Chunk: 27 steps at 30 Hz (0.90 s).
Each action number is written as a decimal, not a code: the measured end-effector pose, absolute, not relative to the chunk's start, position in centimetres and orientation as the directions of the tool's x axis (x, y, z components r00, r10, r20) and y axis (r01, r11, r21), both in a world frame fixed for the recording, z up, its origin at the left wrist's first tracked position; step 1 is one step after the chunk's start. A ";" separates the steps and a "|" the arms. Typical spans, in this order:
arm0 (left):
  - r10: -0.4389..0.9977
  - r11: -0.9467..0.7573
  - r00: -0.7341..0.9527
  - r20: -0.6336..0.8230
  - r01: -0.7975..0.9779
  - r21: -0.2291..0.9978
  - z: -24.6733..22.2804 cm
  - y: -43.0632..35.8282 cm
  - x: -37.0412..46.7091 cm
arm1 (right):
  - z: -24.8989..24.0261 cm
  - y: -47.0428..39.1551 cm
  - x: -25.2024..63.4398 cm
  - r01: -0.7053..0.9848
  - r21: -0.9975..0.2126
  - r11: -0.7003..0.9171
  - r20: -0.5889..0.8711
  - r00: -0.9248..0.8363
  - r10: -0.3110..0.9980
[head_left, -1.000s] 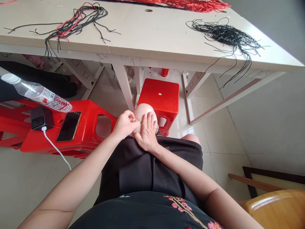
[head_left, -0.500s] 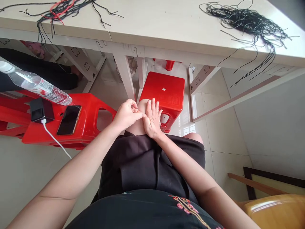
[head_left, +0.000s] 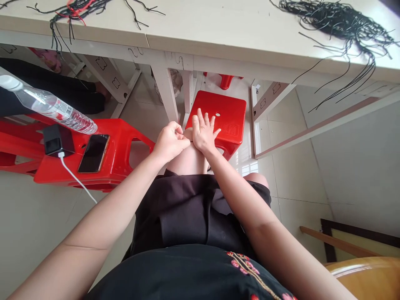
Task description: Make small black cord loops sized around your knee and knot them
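Observation:
Above my bare knee, my left hand is pinched, with a thin dark thread showing at its fingertips. My right hand lies palm down against the far side of the knee, fingers spread, and the short thread runs toward its heel. Beyond both hands stands a red stool. A bundle of black cords rests at the right of the pale table, its loose ends hanging over the edge. More black cords with a red one lie at the left.
On the left red stool are a water bottle, a black box with a white cable and a phone. A person's dark-clothed legs show beneath the table. A wooden chair stands at lower right.
My right hand has slid forward over the knee, and its fingers have spread wider. My left hand stays pinched and has shifted slightly. The whole view has moved a little.

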<state>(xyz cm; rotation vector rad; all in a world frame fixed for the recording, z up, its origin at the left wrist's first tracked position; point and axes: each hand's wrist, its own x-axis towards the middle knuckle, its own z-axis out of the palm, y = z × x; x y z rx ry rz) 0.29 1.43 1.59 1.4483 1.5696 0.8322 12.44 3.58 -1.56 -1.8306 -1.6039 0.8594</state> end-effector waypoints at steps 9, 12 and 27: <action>0.981 0.182 -0.020 -0.194 0.445 0.877 1.3 2.4 -0.2 | -0.9 6.3 12.2 0.662 -0.716 -0.222 -0.246 0.058 0.967; 0.985 0.160 -0.008 -0.174 0.441 0.883 0.8 2.2 -0.3 | -1.1 6.3 12.3 0.668 -0.714 -0.210 -0.223 0.067 0.973; 0.988 0.115 0.035 -0.149 0.476 0.872 1.6 1.5 -0.7 | -1.2 5.8 12.1 0.645 -0.739 -0.197 -0.187 0.085 0.979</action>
